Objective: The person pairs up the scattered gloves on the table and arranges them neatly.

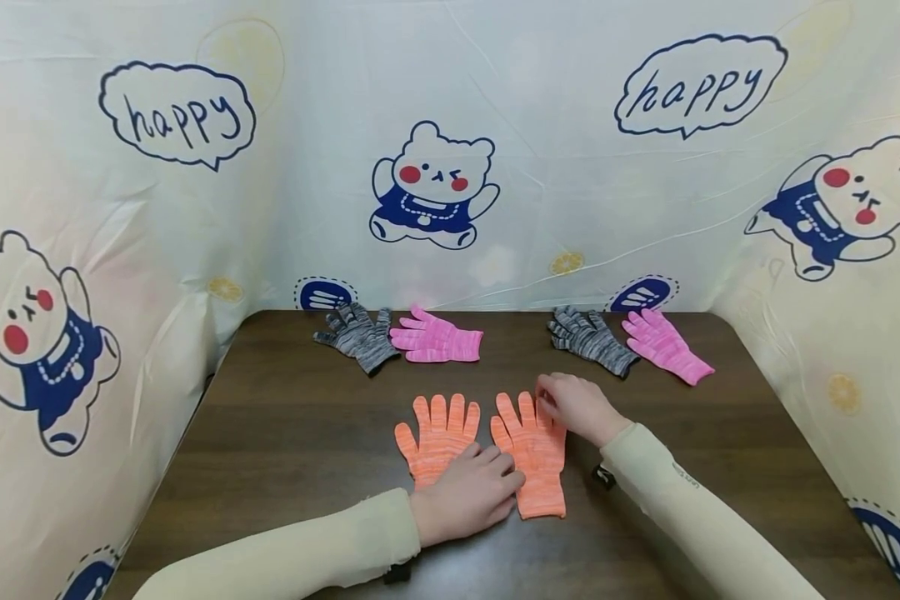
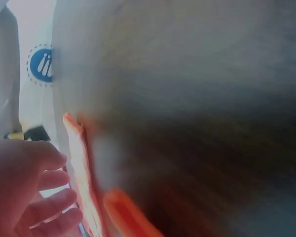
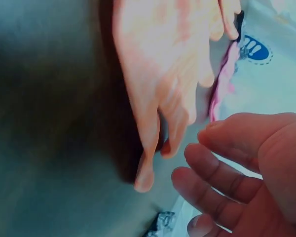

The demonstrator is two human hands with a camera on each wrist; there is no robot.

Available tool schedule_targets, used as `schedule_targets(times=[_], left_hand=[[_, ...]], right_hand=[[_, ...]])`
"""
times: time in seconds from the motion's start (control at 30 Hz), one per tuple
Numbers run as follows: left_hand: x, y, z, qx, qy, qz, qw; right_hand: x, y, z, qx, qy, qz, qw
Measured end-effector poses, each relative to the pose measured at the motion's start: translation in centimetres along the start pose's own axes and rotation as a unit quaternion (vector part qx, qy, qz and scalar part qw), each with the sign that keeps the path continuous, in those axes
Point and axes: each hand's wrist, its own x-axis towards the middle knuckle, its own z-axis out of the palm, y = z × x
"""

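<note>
Two orange knit gloves lie side by side on the brown table, fingers pointing away from me: the left orange glove (image 1: 441,437) and the right orange glove (image 1: 542,467). My left hand (image 1: 468,492) is over the left glove's lower part, hiding its cuff, with fingertips at the near edge of the right glove. In the left wrist view, its fingers (image 2: 54,200) are loosely bent beside an orange glove edge (image 2: 81,173). At the right glove's outer fingers is my right hand (image 1: 579,407). The right wrist view shows its thumb and fingers apart, just off the glove's fingertips (image 3: 144,180).
Toward the back left lie a grey glove (image 1: 362,337) and a pink glove (image 1: 438,337). Another grey glove (image 1: 594,340) and pink glove (image 1: 667,343) lie back right. A printed cloth (image 1: 555,183) with bears surrounds the table (image 1: 270,467) at the back and sides.
</note>
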Motion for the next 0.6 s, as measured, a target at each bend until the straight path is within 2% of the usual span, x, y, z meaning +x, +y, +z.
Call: schedule_targets(times=[0.27, 0.47, 0.6], left_hand=[[1.0, 1.1, 0.5, 0.030, 0.002, 0.021, 0.9993], [1.4, 1.5, 0.6, 0.039, 0.000, 0.022, 0.9990], [1.4, 1.6, 1.0, 0.041, -0.008, 0.023, 0.9989]], right_hand=[[2.0, 0.8, -0.1, 0.023, -0.027, -0.002, 0.9994], [2.5, 1.4, 0.0, 0.004, -0.048, 0.015, 0.9987], [2.6, 1.9, 0.1, 0.012, -0.059, 0.026, 0.9979]])
